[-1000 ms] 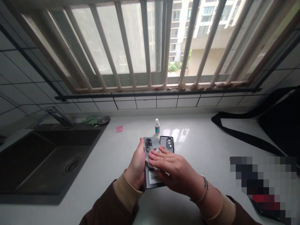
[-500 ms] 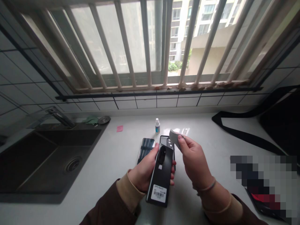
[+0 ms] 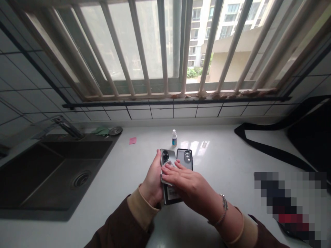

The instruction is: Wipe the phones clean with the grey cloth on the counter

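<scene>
A dark sink [image 3: 38, 215] with a chrome faucet [image 3: 69, 128] fills the left end of the bench [image 3: 124, 213]; a green cloth [image 3: 101, 131] and a round strainer [image 3: 115, 131] lie at its back corner. Next comes a pink paper slip [image 3: 132, 140]. The person's left hand [image 3: 152, 179] grips the smartphone [image 3: 171, 155], back upward, thumb along its left edge, other fingers hidden. On it lies a pale wipe [image 3: 165, 179] under the extended, flat fingers of the right hand [image 3: 190, 181]. A small white-capped bottle [image 3: 174, 138] stands upright behind the smartphone. Just right is a black-rimmed phone case [image 3: 183, 158], partly covered; farther right, a black strap [image 3: 274, 150].
</scene>
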